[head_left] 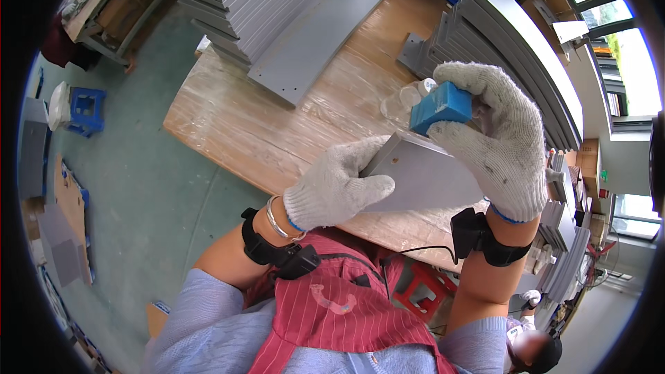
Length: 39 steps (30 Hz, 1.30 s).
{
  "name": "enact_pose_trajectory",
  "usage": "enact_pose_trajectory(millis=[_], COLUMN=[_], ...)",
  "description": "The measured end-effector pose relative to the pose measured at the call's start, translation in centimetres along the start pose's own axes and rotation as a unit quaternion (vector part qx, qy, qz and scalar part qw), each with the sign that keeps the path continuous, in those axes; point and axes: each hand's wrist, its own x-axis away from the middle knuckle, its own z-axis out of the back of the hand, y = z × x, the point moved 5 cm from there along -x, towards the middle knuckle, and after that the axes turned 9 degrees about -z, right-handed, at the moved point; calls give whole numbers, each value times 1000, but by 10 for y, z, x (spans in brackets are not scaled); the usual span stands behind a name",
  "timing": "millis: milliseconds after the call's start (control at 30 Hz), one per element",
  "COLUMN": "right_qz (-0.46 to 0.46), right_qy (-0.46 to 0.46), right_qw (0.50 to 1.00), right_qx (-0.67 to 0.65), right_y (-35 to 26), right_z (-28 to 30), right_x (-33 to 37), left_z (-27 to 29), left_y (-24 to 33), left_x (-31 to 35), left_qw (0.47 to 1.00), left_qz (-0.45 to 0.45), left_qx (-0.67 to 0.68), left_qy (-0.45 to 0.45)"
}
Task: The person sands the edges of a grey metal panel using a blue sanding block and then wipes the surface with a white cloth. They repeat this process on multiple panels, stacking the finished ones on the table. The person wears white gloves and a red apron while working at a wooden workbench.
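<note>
Both my hands wear white knit gloves. My left hand (341,185) is closed around the left end of a grey panel (429,179), with the thumb lying on its face near a small hole. The panel is tilted above the table's front edge. Between the thumb and fingers of my right hand (502,131) is a blue sponge block (442,107), just over the panel's upper edge; whether it touches the panel I cannot tell. Behind the sponge stand clear plastic bottles (398,104), partly hidden by it.
A tall stack of grey panels (235,0) rises at the back left of the film-covered table (235,125). More panels (512,34) lean at the back right. A red stool (424,291) stands under the front edge. Another person (530,346) is at the lower right.
</note>
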Motion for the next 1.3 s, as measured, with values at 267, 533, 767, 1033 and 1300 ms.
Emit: enact_pose_trajectory(millis=[267,533,767,1033,1300], right_qz=[113,24,-4,-32,19], right_qy=[-53,146,235,279,280], right_qw=[981,989,968,949,960], right_qx=[151,-6,-84,-144,-6], right_y=[-17,-2,51,63,89], right_z=[-4,-8,-42,-39,-36], right_x=[-2,24,38,47,52], left_z=[-8,0,5,13,14], left_y=[4,-2,-5,-4,-6], left_x=[1,4,4,4,1], left_qw=[998,999,997,991,976], left_qz=[-4,21,21,35,27], left_qx=[-54,-39,-28,-97,-127], left_qy=[-35,6,64,89,176])
